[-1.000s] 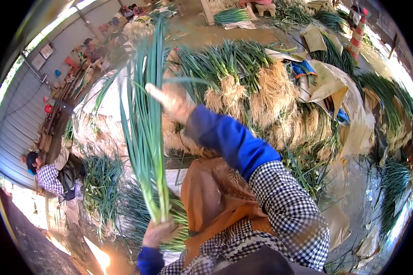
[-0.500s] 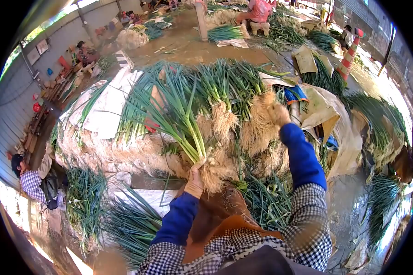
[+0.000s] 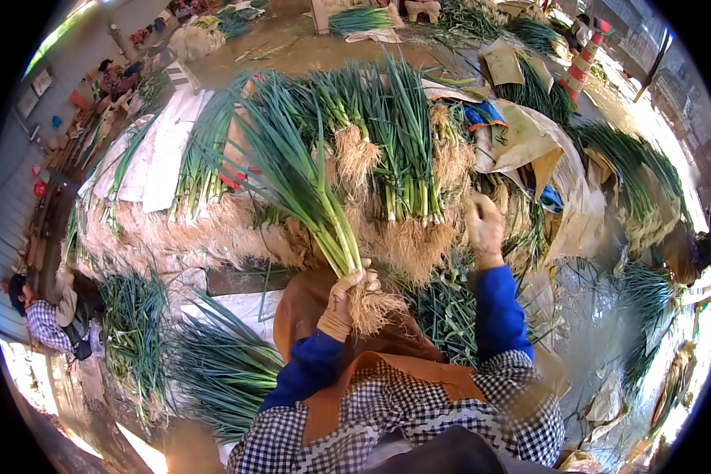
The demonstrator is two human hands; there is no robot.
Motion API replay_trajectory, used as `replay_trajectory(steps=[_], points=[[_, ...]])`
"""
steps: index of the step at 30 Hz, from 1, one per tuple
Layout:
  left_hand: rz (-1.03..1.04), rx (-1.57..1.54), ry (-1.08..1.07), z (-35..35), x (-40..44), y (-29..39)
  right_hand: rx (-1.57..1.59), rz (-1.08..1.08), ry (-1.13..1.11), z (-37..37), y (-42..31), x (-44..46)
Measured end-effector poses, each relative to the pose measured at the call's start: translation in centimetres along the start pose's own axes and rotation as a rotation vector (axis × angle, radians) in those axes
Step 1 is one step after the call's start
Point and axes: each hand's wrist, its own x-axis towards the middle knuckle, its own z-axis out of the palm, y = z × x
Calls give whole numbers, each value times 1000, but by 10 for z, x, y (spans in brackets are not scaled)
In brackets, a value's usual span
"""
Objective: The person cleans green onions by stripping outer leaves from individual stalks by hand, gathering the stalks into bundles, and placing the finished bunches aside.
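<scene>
My left hand [image 3: 347, 296] is wrapped round the lower stalks of a bunch of green onions [image 3: 321, 209], just above its pale roots. The leaves lean up and to the left. To the right, my right hand [image 3: 485, 227] is raised with fingers loosely bent and nothing seen in them. It is beside the roots of a flat-lying row of green onions [image 3: 407, 174] on the pile. Smaller root-ended bundles [image 3: 355, 154] lie just left of that row, and another bundle [image 3: 452, 150] lies on its right.
A white cloth [image 3: 170, 150] covers part of the pile at left. Loose green onions [image 3: 221, 371] lie by my left elbow, others [image 3: 442, 308] below my right hand. A tan sheet [image 3: 545, 158] drapes at right. A person [image 3: 47, 316] crouches at far left; a striped cone [image 3: 586, 63] stands behind.
My right hand has drawn down and away from the onion roots at right. A row of green onions now lies flat in the middle. My left hand still grips its bunch. The view has shifted.
</scene>
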Motion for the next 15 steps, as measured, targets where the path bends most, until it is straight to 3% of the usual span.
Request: replay_trajectory(steps=[2,4,6,8,9,10,11,12,13,14,15], points=[[18,6,-9,9,-3,-6,-130,26,-84,23,-30,16],[22,-57,-2,13,-8,-9,-863,77,-643,51,-38,32],[10,-40,-17,6,-9,-11,-905,-32,-694,78,6,41],[-21,-75,-87,9,-12,-12,-763,-24,-665,64,12,37],[-145,-167,-176,12,-17,-8,-511,22,-557,45,12,29],[-153,-30,-8,24,-24,-8,-263,71,-444,25,2,15],[-157,-80,21,49,-31,-13,-48,219,-490,3,-15,-8],[-190,-32,47,43,-33,-20,448,291,-473,7,-12,-35],[-226,15,72,36,-35,-27,687,530,-549,-3,-22,-61],[-262,60,95,30,-38,-35,666,393,-612,1,-18,-86],[-319,-2,43,24,-37,-45,575,461,-697,4,-14,-107]])
